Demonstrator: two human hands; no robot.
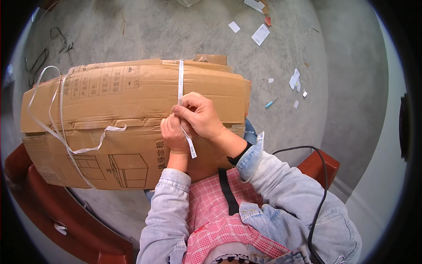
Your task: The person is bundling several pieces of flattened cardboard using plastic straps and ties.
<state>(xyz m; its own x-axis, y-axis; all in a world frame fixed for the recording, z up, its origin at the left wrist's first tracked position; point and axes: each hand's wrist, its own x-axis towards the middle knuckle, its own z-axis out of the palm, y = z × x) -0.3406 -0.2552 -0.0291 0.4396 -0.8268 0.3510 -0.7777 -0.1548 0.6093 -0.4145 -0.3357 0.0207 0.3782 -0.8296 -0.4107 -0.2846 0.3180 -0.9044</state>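
Note:
Before me is a bundle of flattened cardboard boxes point(211, 85), with printed writing and line drawings on its top sheet. A white flat strap point(181, 76) crosses the bundle's top near the middle. Both hands meet on this strap: my left hand point(174, 133) grips it from below, and my right hand point(201, 114) pinches it with thumb and fingers just above. A short loose end of the strap hangs below my fingers. What lies between my fingers is partly hidden. Around the bundle's left part runs another white strap point(62, 99), with a loop and a curled free end.
Left of me is a reddish-brown bench point(66, 211); a similar brown piece point(318, 168) stands at right. On the concrete floor point(283, 125) lie a light-blue utility knife point(271, 103), paper scraps point(260, 34) and black cords point(39, 61). A black cable point(324, 198) runs over my right sleeve.

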